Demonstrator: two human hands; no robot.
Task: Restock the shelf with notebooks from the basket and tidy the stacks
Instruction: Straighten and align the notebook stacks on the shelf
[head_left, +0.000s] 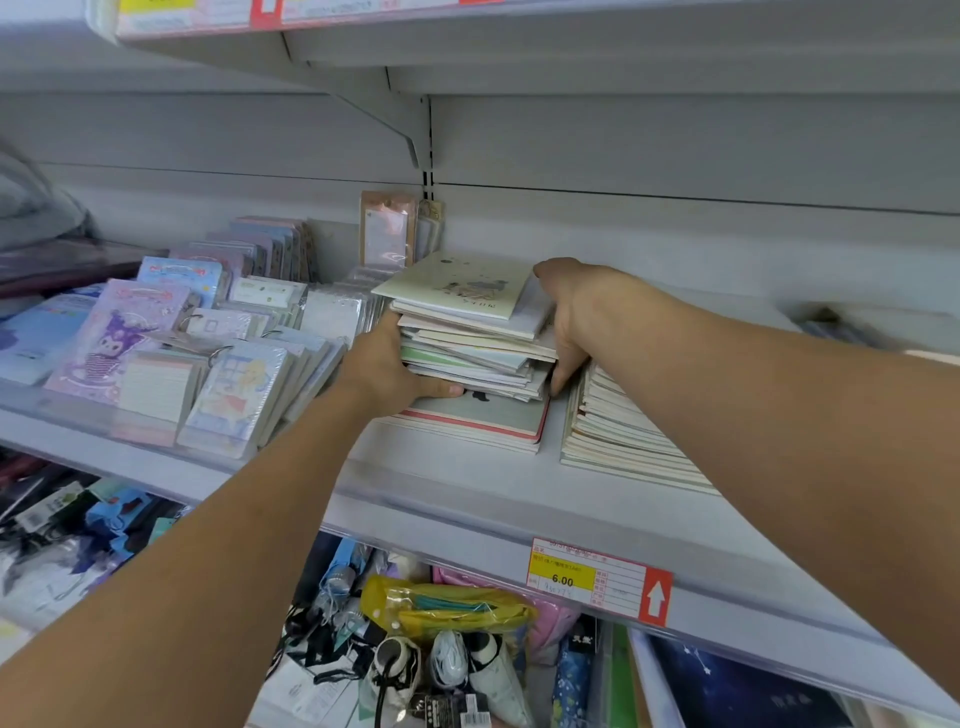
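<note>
On the pale grey shop shelf (467, 483), the left hand (384, 364) and right hand (571, 317) clasp opposite sides of an untidy pile of pastel paper notebooks (472, 332); best squeeze evenly, squaring edges over the red-edged notebook (483, 421) beneath

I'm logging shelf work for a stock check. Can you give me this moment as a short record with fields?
place: shop shelf
left hand: grips the left side of the notebook stack, thumb under it
right hand: grips the stack's right side
stack state: uneven, edges not lined up
under the stack: red-edged notebook
right of it: low pile of pale notebooks
left of it: small ring-bound notepads
price tag: 6.00
basket: not in view
</note>
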